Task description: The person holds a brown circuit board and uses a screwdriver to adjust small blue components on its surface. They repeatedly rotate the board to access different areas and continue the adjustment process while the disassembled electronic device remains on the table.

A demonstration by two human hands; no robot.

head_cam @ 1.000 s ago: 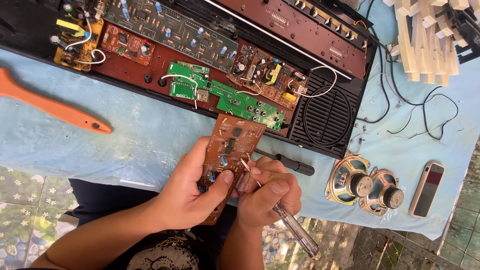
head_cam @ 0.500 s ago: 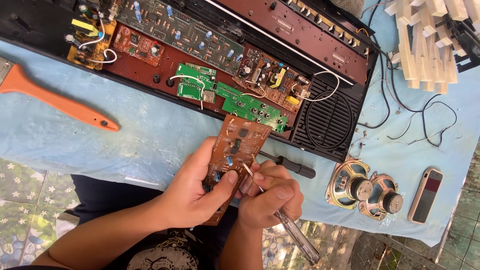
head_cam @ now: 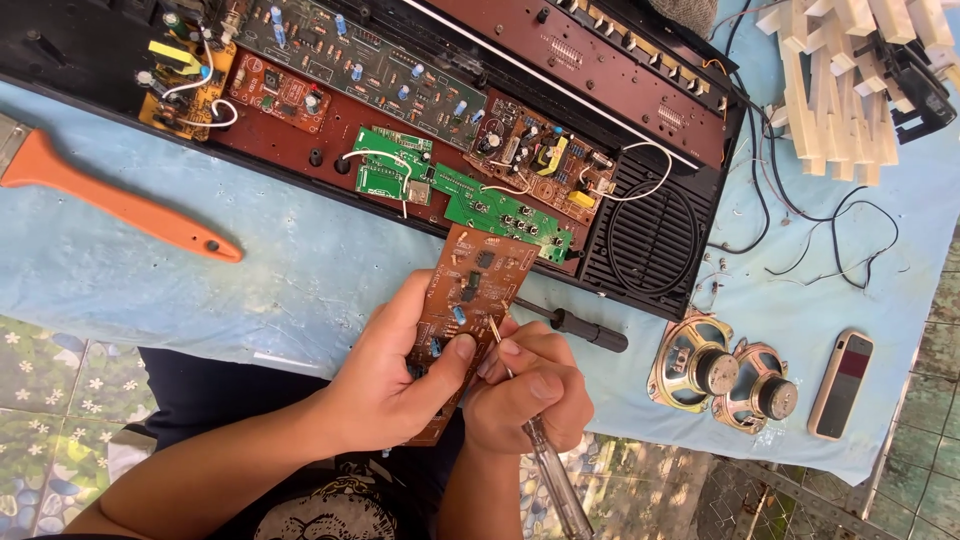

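Blue-clothed tabletop point(head_cam: 300, 270); left hand point(head_cam: 385, 385) grips brown rectangular circuit board point(head_cam: 470, 300), right hand point(head_cam: 530, 390) at 3 o'clock clasps clear-handled soldering iron point(head_cam: 550, 470).

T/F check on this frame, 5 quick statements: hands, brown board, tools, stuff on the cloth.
1. The left hand holds the brown circuit board. True.
2. The right hand holds a hammer. False: it grips a slim tool with a clear handle, its metal tip at the board.
3. Two loose round speakers lie on the blue cloth. True.
4. The orange-handled tool is in the left hand. False: it lies on the cloth at the left, away from both hands.
5. The black-handled screwdriver stands upright in the opened casing. False: it lies flat on the cloth just in front of the casing.
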